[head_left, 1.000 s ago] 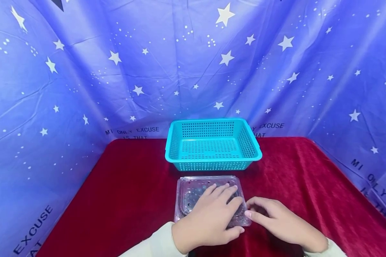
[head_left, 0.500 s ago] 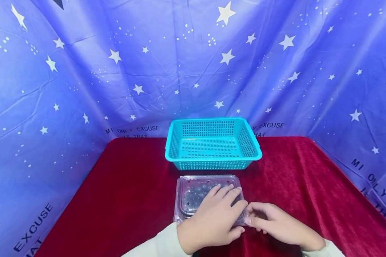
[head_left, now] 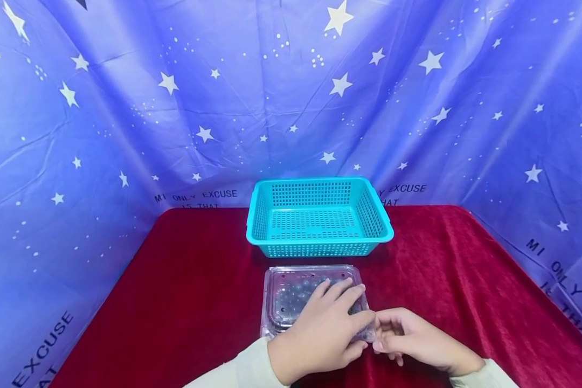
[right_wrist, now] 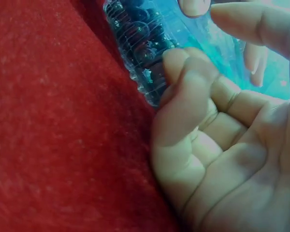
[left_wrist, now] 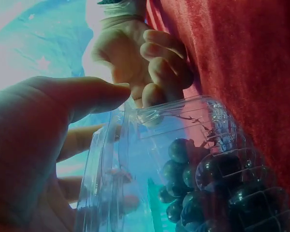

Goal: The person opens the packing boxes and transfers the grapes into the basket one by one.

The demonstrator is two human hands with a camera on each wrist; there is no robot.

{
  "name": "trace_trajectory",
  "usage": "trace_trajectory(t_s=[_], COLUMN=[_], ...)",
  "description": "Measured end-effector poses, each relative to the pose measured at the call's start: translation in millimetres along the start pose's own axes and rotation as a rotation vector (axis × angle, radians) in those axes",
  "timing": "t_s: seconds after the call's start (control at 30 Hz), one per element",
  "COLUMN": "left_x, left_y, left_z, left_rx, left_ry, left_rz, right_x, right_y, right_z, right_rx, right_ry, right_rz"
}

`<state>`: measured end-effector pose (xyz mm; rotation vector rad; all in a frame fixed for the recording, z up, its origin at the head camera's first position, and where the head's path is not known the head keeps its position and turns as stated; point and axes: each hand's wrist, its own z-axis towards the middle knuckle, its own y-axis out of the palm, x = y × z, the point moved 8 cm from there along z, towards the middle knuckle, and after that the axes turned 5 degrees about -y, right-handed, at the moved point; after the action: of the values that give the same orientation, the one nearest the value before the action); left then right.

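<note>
turquoise basket stands behind the clear box on our counter; we lay our left grip, fingers apart, on the box's lid and pinch its corner with our right grip.

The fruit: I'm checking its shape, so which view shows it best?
Left wrist: the fruit looks largest there, its roundness plain through the clear box. Head shows it small, partly behind the left hand; right wrist shows a partial cluster beside the right hand.
</note>
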<state>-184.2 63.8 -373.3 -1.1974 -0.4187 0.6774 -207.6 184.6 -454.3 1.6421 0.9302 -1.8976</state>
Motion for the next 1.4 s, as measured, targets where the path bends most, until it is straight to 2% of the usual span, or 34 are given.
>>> trace_trajectory(t_s=[0.17,0.23,0.73,1.03,1.17,1.23,1.3,1.4], left_x=[3.1,4.0,8.0,7.0,4.7,3.3,2.4,2.7], left_y=[0.9,1.7,5.2,3.2,3.0,3.7,4.3,3.3], left_z=[1.0,1.1,0.2,0.8,0.8,-0.3,-1.1,-2.9], left_rx=[0.001,0.011,0.021,0.049,0.052,0.048,0.045,0.072], left_ry=[0.02,0.023,0.042,0.056,0.055,0.054,0.057,0.069], left_rz=[0.021,0.037,0.091,0.077,0.059,0.053,0.05,0.039], right_x=[-0.2,-0.1,5.9,7.1,5.1,6.1,9.9,15.2], right_y=[1.3,1.4,-2.2,-3.6,-1.3,1.0,2.5,4.0], right_z=[2.1,2.2,-0.2,0.6,2.3,3.2,2.9,1.3], right_rx=[-0.05,-0.064,-0.07,-0.054,-0.054,-0.056,-0.043,-0.026], right_ry=[-0.113,-0.129,-0.131,-0.103,-0.083,-0.058,0.007,0.078], right_rz=[0.108,0.139,0.233,0.244,0.282,0.317,0.345,0.367])
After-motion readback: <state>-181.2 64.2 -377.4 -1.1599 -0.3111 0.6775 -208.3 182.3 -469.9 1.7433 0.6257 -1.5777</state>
